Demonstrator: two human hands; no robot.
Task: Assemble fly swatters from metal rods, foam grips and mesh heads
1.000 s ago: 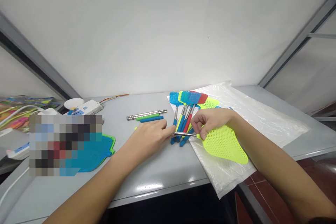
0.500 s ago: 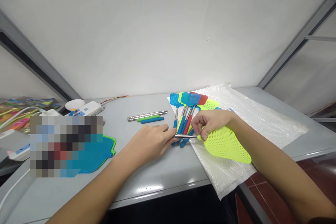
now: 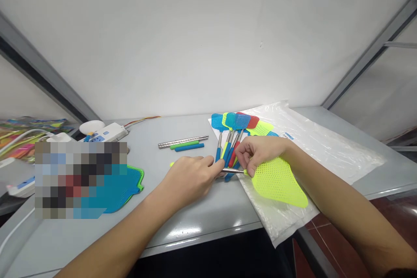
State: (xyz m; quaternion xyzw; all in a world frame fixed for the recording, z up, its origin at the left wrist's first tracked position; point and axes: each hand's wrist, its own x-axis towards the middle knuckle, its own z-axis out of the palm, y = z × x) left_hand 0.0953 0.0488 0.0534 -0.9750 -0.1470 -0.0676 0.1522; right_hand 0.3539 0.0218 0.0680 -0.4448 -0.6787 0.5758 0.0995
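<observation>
Grey worktop (image 3: 224, 215) carries it all; clear, crinkled plastic bag (image 3: 325, 147) spreads over its R side, w/ a fan of multicoloured mesh flyswatters (image 3: 230, 121) lying across the bag's L edge. Stack of blue & green plastic mesh heads (image 3: 125, 186) sits toward worktop's L end. Yellow-green plastic mesh head (image 3: 280, 184) is up front, above bag's near end. R hand (image 3: 262, 151): grip pinches its neck. L hand (image 3: 195, 177): grip closed round the slim silver metal rod (image 3: 233, 170) meeting that neck. Beyond L hand: loose silver rods (image 3: 183, 141), bright-green tube (image 3: 187, 144), blue tube (image 3: 190, 147). Step in hand looks like joining rod & head; can't tell if fully seated. Next move prob. calls for firm push/twist, kept in line, w/o bending mesh.
</observation>
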